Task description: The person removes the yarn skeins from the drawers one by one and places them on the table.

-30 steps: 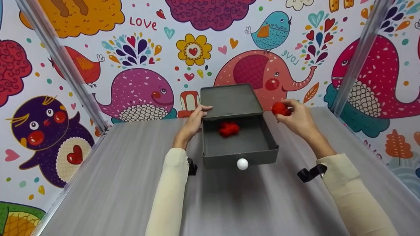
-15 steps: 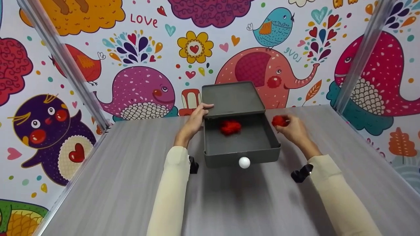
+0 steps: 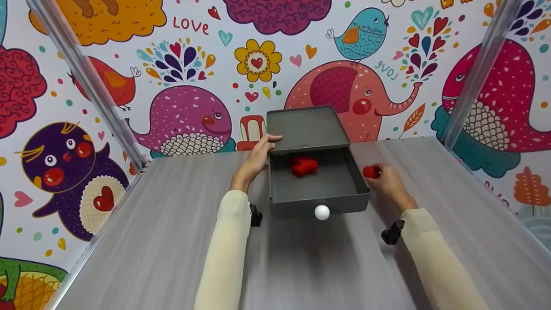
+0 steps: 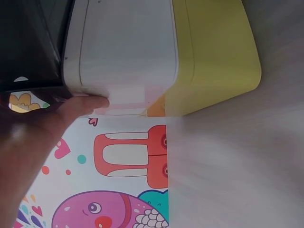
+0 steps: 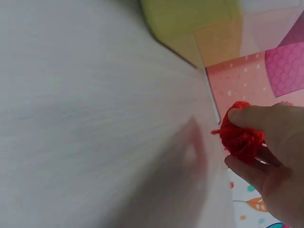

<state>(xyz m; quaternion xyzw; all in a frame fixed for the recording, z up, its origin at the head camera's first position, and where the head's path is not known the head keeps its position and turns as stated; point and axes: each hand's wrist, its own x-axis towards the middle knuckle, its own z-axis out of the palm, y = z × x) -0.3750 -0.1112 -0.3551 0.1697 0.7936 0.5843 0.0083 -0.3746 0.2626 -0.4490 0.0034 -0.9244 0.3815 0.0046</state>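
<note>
Pinching red yarn (image 5: 241, 141) at tip of right grip (image 3: 391, 185)

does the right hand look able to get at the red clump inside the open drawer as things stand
Probably yes: the drawer is open above, leaving the red clump exposed, but the right hand must clear the side wall and pinches a red ball.
</note>
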